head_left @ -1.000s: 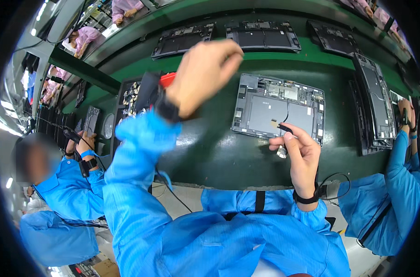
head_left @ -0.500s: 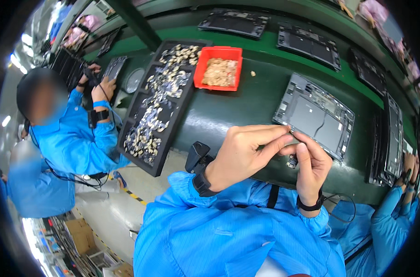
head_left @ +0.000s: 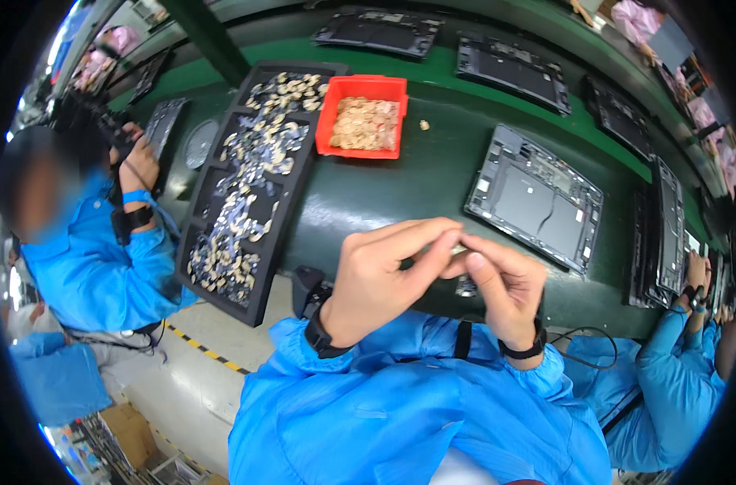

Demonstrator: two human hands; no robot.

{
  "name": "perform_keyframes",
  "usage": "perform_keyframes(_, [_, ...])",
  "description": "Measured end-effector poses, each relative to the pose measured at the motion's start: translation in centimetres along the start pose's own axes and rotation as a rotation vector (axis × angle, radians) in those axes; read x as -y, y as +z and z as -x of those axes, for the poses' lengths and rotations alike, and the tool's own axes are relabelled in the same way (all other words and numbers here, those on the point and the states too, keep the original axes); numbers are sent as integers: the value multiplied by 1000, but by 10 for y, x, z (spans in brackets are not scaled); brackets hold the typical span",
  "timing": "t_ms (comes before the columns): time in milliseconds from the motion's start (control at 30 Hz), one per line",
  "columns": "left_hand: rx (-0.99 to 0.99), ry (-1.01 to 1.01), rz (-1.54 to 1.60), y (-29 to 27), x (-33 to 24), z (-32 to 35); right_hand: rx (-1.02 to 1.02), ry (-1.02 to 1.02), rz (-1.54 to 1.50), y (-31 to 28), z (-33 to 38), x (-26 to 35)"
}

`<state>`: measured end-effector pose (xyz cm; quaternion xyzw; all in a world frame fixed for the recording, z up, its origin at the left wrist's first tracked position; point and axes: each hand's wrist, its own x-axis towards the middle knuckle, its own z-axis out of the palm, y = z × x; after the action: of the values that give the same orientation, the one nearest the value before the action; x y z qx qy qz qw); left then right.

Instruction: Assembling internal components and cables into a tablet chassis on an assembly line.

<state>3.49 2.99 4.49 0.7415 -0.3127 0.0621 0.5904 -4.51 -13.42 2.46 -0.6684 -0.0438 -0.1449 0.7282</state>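
My left hand (head_left: 392, 263) and my right hand (head_left: 505, 287) meet fingertip to fingertip above the near side of the green bench. Thumb and forefinger of each are pinched together. A small dark electronic part (head_left: 466, 285) with pale spots shows below the right fingers, partly hidden by them. A tiny pale bit shows where the fingertips join; what exactly the left fingers grip is hidden. Just beyond my hands, to the right, lies an opened grey device chassis (head_left: 537, 202) with a black cable across its flat panel.
A red bin (head_left: 323, 121) holds many small tan pieces. Left of it, a black compartment tray (head_left: 259, 311) holds small metallic and tan parts. One loose tan piece (head_left: 423, 125) lies on the bench (head_left: 368, 190). More chassis (head_left: 513, 71) line the back shelf. Co-workers sit at both sides.
The whole view has shifted, so bench and tray appear further left. My hands stay pinched together, their fingertips slightly rearranged; the small part still shows beneath the right fingers.
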Motion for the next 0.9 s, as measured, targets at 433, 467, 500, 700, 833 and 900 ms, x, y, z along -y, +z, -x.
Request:
perform_keyframes(433, [-41, -41, -22, -4, 15, -8, -43, 42, 3, 9, -19, -11])
perform_keyframes(467, [-52, -51, -39, -4, 17, -8, -35, 46, 9, 8, -20, -11])
perform_keyframes(500, [-38, -46, -23, -5, 18, -8, -27, 46, 19, 7, -20, -11])
perform_keyframes(700, [37, -94, 29, -10, 22, -17, -36, 49, 45, 5, -23, -10])
perform_keyframes(833, [29, 52, -135, -17, 24, -24, -14, 69, 92, 8, -30, -11])
perform_keyframes(900, [-14, 86, -199, -24, 29, -27, -9, 108, 111, 15, -32, -11])
